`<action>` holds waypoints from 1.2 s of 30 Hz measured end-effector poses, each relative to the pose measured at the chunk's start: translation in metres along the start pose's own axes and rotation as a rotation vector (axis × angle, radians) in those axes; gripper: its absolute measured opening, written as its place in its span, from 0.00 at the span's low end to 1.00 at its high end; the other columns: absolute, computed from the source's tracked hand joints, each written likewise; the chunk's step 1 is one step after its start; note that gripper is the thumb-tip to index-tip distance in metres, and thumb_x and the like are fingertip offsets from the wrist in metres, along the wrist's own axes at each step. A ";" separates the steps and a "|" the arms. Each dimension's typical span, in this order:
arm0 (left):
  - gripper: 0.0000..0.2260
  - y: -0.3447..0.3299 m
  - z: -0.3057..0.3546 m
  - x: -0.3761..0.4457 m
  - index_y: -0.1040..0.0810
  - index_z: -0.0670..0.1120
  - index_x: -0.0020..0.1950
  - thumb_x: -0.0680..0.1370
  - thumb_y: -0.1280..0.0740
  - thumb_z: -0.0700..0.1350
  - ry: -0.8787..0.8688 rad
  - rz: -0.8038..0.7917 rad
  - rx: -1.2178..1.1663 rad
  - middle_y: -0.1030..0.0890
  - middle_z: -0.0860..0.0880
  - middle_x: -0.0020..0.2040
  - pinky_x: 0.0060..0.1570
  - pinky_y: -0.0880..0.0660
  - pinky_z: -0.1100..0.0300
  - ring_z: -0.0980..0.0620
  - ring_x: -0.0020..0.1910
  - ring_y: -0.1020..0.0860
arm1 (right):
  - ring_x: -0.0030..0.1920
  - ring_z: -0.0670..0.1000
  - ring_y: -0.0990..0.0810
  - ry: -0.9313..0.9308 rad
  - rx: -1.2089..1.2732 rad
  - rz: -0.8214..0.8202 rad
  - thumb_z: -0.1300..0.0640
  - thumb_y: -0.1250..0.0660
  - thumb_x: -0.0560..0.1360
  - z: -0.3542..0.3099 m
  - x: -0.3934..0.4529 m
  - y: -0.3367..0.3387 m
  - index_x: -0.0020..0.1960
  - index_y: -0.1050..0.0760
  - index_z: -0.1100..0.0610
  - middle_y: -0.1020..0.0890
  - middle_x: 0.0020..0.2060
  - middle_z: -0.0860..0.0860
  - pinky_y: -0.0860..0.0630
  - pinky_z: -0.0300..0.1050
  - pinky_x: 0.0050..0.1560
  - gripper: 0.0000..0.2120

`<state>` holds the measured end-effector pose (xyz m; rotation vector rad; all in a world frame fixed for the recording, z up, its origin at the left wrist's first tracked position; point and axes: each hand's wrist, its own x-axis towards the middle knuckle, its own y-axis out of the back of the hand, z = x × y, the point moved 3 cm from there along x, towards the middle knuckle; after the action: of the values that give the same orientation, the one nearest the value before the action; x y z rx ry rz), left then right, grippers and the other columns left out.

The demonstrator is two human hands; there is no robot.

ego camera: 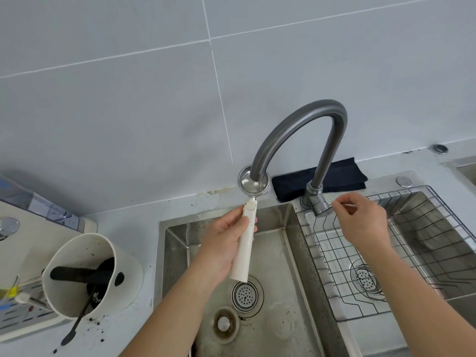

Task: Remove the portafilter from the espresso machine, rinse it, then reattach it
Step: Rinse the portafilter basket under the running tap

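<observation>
- Cream plastic is what the left hand [224,242] grips: its fingers [233,222] are curled round the handle of the portafilter [246,235], thumb on the near side.
- The portafilter's steel basket [251,182] is held up under the spout end of the grey faucet [300,130], which covers part of the basket's rim; whether water is running cannot be made out.
- The right hand [362,220] hovers just beside the faucet lever [319,206]; its fingers [341,202] are loosely curled with thumb and forefinger tips close together, and whether they touch the lever or pinch anything cannot be told.
- Below the handle lies the left basin of the steel sink [291,228], with a perforated drain [244,295] and a round stopper [223,323] near it.
- A wire rack [332,269] sits in the right basin, over a second drain partly hidden by the right forearm.
- A folded dark cloth [340,176] lies on the table [123,228] behind the faucet base, against the tiled wall.
- At left stands a cream knock box [128,271] with a black bar and dark grounds inside; grounds are scattered on the table near it, and a dark brush [74,328] leans out of it.
- The espresso machine [31,228] is cut off by the left edge.
</observation>
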<state>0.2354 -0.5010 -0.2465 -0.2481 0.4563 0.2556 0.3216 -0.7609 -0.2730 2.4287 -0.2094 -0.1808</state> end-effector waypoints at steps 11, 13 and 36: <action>0.08 -0.018 -0.002 -0.003 0.18 0.43 0.54 0.78 0.34 0.39 0.157 -0.079 -0.168 0.15 0.43 0.46 0.41 0.20 0.56 0.47 0.42 0.17 | 0.37 0.43 0.20 -0.002 0.007 0.009 0.54 0.31 0.78 0.001 0.000 0.000 0.47 0.20 0.52 0.18 0.38 0.45 0.26 0.40 0.34 0.03; 0.08 -0.020 0.000 -0.004 0.18 0.42 0.54 0.78 0.34 0.39 0.166 -0.083 -0.175 0.15 0.42 0.45 0.39 0.20 0.57 0.48 0.40 0.17 | 0.36 0.43 0.21 -0.001 0.005 0.009 0.55 0.31 0.78 0.000 0.000 0.000 0.46 0.21 0.52 0.19 0.37 0.44 0.25 0.41 0.34 0.03; 0.08 0.005 0.001 -0.020 0.15 0.54 0.51 0.76 0.30 0.44 0.066 -0.077 0.346 0.16 0.47 0.40 0.32 0.26 0.61 0.52 0.34 0.21 | 0.37 0.47 0.20 -0.021 0.060 0.033 0.53 0.29 0.77 0.003 0.000 0.001 0.44 0.21 0.55 0.17 0.38 0.48 0.26 0.40 0.36 0.06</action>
<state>0.2169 -0.4994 -0.2373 0.0647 0.5462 0.0906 0.3213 -0.7639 -0.2745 2.4824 -0.2679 -0.1884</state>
